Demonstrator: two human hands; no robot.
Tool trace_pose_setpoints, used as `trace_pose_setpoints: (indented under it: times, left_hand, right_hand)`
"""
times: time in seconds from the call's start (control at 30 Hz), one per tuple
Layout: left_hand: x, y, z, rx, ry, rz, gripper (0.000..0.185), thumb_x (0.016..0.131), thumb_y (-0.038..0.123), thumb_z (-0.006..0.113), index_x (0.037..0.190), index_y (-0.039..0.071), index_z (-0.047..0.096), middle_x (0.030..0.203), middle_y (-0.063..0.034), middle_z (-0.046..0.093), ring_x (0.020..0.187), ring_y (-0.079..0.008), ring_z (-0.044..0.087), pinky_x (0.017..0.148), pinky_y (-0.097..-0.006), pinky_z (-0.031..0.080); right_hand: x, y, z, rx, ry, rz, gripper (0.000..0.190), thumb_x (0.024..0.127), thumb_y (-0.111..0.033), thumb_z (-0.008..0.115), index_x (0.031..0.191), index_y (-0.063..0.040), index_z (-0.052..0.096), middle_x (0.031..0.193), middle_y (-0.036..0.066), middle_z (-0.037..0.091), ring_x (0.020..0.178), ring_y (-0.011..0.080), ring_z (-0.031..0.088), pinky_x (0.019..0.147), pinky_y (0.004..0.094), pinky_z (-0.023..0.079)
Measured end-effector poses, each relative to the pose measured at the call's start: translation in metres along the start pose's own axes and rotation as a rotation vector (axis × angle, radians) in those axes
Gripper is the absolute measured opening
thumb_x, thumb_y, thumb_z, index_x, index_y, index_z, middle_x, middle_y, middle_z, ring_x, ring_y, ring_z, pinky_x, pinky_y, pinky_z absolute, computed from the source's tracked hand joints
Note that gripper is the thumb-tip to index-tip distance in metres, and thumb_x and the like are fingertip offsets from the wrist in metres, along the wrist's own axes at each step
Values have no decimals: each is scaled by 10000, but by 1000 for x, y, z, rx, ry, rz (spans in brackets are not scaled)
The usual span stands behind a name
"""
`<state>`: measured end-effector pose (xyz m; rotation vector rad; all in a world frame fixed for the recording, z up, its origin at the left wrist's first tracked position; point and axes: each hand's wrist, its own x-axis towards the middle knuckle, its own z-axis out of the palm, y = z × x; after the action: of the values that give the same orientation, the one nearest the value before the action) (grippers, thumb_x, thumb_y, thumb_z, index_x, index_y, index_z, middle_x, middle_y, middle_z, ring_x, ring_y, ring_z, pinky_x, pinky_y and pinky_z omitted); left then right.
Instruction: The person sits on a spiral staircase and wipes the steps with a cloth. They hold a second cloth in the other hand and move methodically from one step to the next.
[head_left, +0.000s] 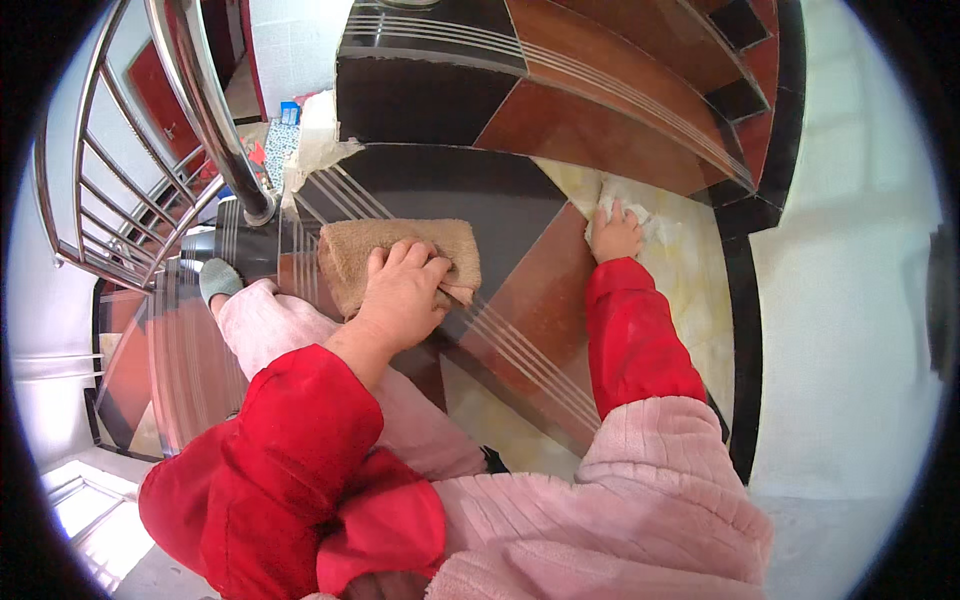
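My left hand (405, 289) presses on a folded brown terry towel (397, 229), its fingers curled over the top and lower edge. Under the towel lies a dark and red-brown stone stair tread (465, 176), with pale inlaid lines along its front edge. At the far right of the same step, my right hand (616, 234) is on a thin white crumpled cloth or tissue (611, 189). This white piece rests on a yellowish marble-patterned tile (686, 259). Part of it is hidden beneath my palm.
A stainless steel railing (217, 112) rises on the left, its post standing on the step end. Higher stairs (622, 135) lie ahead. On the right is a pale wall (832, 315) with a black skirting (746, 360). A small blue box (290, 112) lies beyond the railing.
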<state>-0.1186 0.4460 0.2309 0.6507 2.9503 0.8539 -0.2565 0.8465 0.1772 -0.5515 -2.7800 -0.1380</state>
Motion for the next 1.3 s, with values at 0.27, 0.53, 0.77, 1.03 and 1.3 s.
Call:
trace_pose_setpoints:
  times: [0.27,0.53,0.77,1.03,1.3]
  left_hand:
    - [-2,3,-1,-23,34,-3,449,729,228,753,1156,139,648,1226,-76,553,1251,-281,454,1051,-502,310]
    - [-1,-1,4,13,-36,0,523,742,289,772,1213,125,617,1328,-85,529,1298,-311,438,1077,-544,303]
    - [-4,-1,4,4,-5,15,527,730,258,765,1217,121,618,1284,-88,542,1289,-311,443,1073,-531,309]
    - [-4,4,-4,17,-8,10,494,721,223,763,1191,126,649,1259,-81,563,1274,-288,451,1066,-484,307]
    - [-2,6,-6,20,2,0,494,713,201,766,1188,133,650,1247,-74,554,1263,-279,454,1064,-486,306]
  right_hand:
    - [-63,58,-10,25,9,-131,595,960,-464,480,1480,-178,437,1455,189,431,1309,404,396,1095,553,280]
    - [-196,125,-58,9,-22,-226,596,944,-314,552,1481,-97,413,1426,216,407,1304,400,367,1084,538,261]
    - [-266,125,-93,67,-135,-279,648,888,-236,620,1477,-79,402,1411,210,386,1292,403,362,1064,531,268]
    - [-192,145,-73,133,-70,-394,617,879,-242,590,1455,-84,438,1397,223,414,1282,408,375,1073,531,275]
    - [-50,150,-2,-30,-44,-10,597,944,-453,500,1474,-182,448,1493,183,395,1334,390,380,1086,565,279]
